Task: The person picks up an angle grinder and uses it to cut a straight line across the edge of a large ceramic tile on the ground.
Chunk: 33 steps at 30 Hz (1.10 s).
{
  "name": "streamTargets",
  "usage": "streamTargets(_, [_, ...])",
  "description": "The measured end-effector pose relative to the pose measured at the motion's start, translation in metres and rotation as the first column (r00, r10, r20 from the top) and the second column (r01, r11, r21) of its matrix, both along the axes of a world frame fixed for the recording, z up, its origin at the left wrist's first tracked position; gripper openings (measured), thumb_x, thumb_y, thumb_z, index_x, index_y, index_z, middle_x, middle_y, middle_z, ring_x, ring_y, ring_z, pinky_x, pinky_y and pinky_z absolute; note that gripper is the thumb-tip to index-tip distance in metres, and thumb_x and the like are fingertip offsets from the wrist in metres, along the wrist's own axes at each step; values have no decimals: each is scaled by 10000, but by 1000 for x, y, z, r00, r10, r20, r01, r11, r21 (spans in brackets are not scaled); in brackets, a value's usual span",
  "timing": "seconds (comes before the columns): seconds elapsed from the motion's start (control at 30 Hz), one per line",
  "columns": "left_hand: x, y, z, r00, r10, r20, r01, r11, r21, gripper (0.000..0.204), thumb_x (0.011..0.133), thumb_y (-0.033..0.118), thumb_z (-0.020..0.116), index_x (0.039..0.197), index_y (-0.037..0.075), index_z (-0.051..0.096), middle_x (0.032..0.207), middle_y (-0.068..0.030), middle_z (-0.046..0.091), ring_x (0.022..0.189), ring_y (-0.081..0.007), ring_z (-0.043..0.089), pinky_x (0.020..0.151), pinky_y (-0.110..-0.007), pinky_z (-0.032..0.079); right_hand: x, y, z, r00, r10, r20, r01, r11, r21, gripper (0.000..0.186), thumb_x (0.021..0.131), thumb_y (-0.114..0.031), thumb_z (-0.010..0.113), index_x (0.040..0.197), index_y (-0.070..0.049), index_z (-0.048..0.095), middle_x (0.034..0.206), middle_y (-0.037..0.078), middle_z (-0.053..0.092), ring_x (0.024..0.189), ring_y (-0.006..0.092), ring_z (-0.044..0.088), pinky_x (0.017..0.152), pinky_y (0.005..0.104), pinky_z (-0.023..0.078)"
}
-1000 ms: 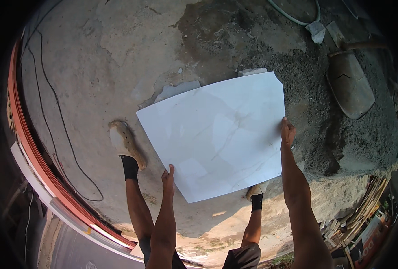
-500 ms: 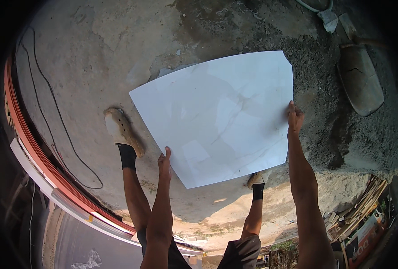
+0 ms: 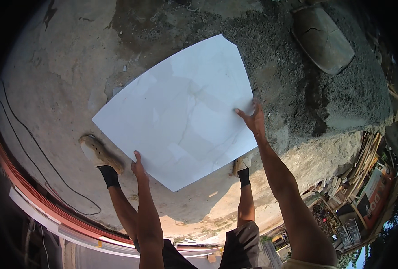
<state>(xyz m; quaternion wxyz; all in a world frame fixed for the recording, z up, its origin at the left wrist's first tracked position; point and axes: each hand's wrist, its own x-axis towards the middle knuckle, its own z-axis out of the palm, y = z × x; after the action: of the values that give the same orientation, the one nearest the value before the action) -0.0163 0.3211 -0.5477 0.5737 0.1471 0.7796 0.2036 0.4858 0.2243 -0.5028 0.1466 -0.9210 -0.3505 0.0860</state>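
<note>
Tile: the big white tile [image 3: 181,112] is up in the air between your two hands, above the concrete floor [image 3: 60,76].
Left hand [image 3: 138,168]: your fingers hold its near edge.
Right hand [image 3: 254,120]: your fingers grip its right edge.
Feet: your shoe [image 3: 95,152] is under the tile's left corner.

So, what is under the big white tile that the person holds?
Around the white tile show bare concrete floor, grey sand and the tip of a shoe at its lower edge. The ground directly beneath it is covered.
</note>
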Motion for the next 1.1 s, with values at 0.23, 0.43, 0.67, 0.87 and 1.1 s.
streamTargets(0.23, [12, 5, 10, 998, 46, 47, -43, 996, -77, 483, 881, 474, 733, 1019, 44, 560, 974, -39, 612, 860, -152, 612, 814, -334, 519, 58, 75, 16, 650, -463, -602, 190, 867, -461, 980, 802, -716, 644, 1383, 58, 491, 1353, 214, 561, 1241, 310, 540, 1057, 395, 410])
streamTargets(0.43, [15, -1, 4, 998, 29, 60, -24, 997, -78, 484, 881, 500, 722, 986, 56, 563, 944, -25, 603, 826, -135, 589, 793, -315, 503, 84, 6, -1, 562, -144, -815, 135, 987, -82, 723, 808, -607, 711, 1161, 24, 689, 1041, 137, 708, 986, 219, 663, 934, 335, 484])
streamTargets(0.67, [-10, 15, 17, 998, -43, 53, 44, 999, -26, 536, 902, 523, 686, 1034, 11, 597, 979, -25, 592, 906, -144, 580, 830, -315, 482, 51, -85, -25, 516, -543, -662, 242, 834, -496, 920, 929, -731, 399, 1366, 70, 515, 1411, 168, 539, 1285, 238, 517, 1062, 323, 391])
streamTargets(0.87, [60, 40, 28, 500, -185, -846, 622, 756, 203, 636, 937, 411, 671, 1253, -114, 501, 1194, -212, 560, 1157, -325, 528, 997, -405, 422, 50, -184, -60, 618, -573, -538, 482, 817, -317, 969, 882, -796, 386, 1143, 94, 669, 1073, 181, 706, 1000, 255, 643, 916, 373, 477])
streamTargets(1.1, [317, 162, 57, 497, -601, -626, 843, 164, 512, 487, 957, 319, 614, 1305, -16, 547, 1327, -172, 554, 1225, -365, 491, 1093, -485, 266, -2, -243, -18, -230, -543, -808, 888, 222, -403, 1013, 819, -833, 468, 1438, -33, 421, 1364, 165, 528, 1261, 301, 508, 1051, 500, 379])
